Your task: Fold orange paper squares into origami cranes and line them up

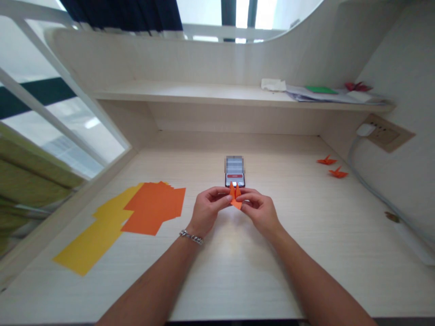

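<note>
A small folded piece of orange paper (pixel 235 196) with two upright points is held between both hands, over the middle of the desk. My left hand (pixel 208 207), a chain bracelet (pixel 190 236) at its wrist, pinches the paper's left side. On the other side, the thumb and fingers of my right hand (pixel 261 209) grip the paper too. Just beyond the hands lies a phone (pixel 234 172) with its screen lit; the paper's tips overlap its lower edge in view.
Orange sheets (pixel 158 206) and yellow sheets (pixel 91 244) overlap on the left of the desk. Two folded orange birds, one nearer (pixel 338 173) and one farther (pixel 326 160), sit at the right. A grey cable (pixel 360 176) runs from the wall socket (pixel 387 132). Papers (pixel 302 96) lie on the shelf.
</note>
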Tool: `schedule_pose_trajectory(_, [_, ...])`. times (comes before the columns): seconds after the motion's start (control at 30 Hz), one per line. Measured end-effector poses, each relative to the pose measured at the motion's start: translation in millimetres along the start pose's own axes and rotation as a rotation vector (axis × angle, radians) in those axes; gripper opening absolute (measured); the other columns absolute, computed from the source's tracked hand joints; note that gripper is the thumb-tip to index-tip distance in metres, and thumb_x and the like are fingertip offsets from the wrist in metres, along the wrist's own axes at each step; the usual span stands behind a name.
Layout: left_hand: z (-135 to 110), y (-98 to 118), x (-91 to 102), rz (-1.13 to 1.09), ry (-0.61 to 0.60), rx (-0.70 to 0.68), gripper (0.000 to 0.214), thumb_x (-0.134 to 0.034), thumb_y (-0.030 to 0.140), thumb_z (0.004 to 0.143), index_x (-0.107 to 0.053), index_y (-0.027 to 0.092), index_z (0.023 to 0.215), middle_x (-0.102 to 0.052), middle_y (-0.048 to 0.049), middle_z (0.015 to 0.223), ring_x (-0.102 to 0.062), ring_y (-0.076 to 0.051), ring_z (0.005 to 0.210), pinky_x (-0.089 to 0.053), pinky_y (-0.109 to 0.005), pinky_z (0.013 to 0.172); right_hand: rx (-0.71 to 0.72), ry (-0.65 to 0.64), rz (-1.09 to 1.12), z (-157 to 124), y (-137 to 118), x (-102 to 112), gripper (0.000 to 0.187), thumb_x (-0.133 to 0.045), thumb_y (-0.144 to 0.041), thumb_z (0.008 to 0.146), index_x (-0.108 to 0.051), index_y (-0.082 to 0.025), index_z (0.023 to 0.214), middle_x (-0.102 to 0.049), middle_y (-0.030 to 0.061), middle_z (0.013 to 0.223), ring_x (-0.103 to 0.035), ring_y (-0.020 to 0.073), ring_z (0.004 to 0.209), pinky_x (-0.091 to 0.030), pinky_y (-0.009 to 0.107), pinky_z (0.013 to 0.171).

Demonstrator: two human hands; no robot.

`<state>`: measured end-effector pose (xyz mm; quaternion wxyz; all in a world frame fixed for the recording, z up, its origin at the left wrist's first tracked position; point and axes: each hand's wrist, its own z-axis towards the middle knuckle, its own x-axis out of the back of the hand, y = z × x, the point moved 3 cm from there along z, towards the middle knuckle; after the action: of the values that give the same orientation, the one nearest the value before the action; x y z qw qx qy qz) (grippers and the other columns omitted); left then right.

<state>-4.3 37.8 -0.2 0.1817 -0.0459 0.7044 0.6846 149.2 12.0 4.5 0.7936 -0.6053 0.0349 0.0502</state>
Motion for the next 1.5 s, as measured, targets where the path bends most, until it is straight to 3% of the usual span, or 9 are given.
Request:
schedule_pose_trajectory(0.13, [0.2, 0.3, -0.1, 0.046, 0.006, -0.043, 0.026, -0.077, 0.020, 0.065, -0.070, 0.012, 0.088, -0.072, -0.0086, 0.089, -0.066, -0.018, 0.080, -0.054, -0.031, 0.077, -0.022, 0.044, 0.013, 0.2, 0.4, 3.4, 0.011, -0.064, -0.024, 0.076, -0.075, -0.023, 0.078, -0.068, 0.0066, 0.106, -0.061, 0.0244, 0.104, -0.047, 0.040, 0.094])
schedule_pose_trajectory(0.33, [0.8, 1.7, -0.8, 0.148, 0.000, -0.119, 0.024, -0.076, 0.020, 0.067, -0.068, 0.013, 0.089, -0.071, -0.0074, 0.093, -0.065, -0.018, 0.086, -0.052, -0.031, 0.082, -0.058, 0.064, 0.093, 1.5, 3.0, 1.6, 0.011, -0.075, -0.017, 0.064, -0.072, -0.020, 0.075, -0.068, 0.0075, 0.103, -0.063, 0.0250, 0.100, -0.052, 0.038, 0.086])
schedule_pose_trajectory(0.77, [0.2, 0.8, -4.8, 0.227, -0.034, -0.188, 0.035, -0.071, 0.020, 0.073, -0.061, 0.016, 0.106, -0.069, -0.0093, 0.099, -0.065, -0.020, 0.092, -0.052, -0.034, 0.084, -0.152, 0.123, 0.128, 2.2, 8.2, 1.4, 0.025, -0.079, -0.021, 0.057, -0.065, -0.019, 0.077, -0.070, 0.0038, 0.086, -0.066, 0.0200, 0.082, -0.053, 0.036, 0.078])
schedule_pose_trajectory(1.5, [0.3, 4.6, -6.8, 0.250, -0.055, -0.202, 0.031, -0.075, 0.021, 0.069, -0.065, 0.014, 0.098, -0.070, -0.0082, 0.093, -0.066, -0.020, 0.089, -0.053, -0.034, 0.082, -0.077, 0.083, 0.121, -0.1, 6.5, -1.5, 0.028, -0.077, -0.020, 0.064, -0.063, -0.020, 0.089, -0.067, 0.0054, 0.098, -0.064, 0.0212, 0.094, -0.054, 0.037, 0.083])
